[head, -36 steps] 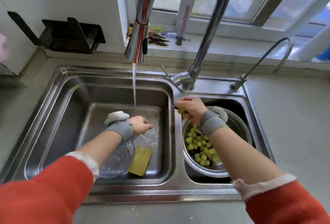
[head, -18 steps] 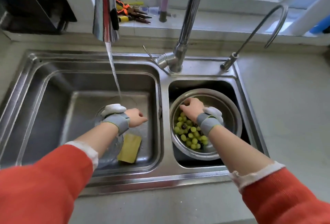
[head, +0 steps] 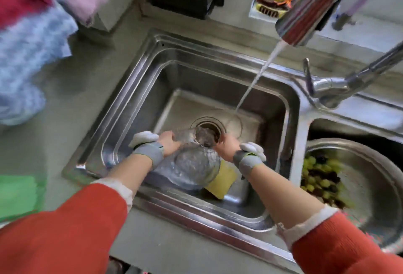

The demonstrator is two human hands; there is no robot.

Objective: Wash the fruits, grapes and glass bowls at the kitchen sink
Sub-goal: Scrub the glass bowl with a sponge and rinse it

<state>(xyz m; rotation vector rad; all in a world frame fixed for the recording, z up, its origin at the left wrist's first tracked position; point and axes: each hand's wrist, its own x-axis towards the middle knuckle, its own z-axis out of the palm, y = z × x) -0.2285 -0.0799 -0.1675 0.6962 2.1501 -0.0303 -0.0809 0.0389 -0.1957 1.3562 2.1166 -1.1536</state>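
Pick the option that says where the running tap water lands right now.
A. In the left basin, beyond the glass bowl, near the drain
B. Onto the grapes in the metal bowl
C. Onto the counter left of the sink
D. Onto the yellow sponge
A: the water stream falls from the faucet head to the basin floor beside the drain, beyond the glass bowl that the left hand and right hand hold.

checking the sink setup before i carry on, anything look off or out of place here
One thing: the water stream lands on the basin floor beside the drain, missing the glass bowl that both hands hold tilted. A yellow sponge lies partly under the bowl. Nothing looks spilled or broken.
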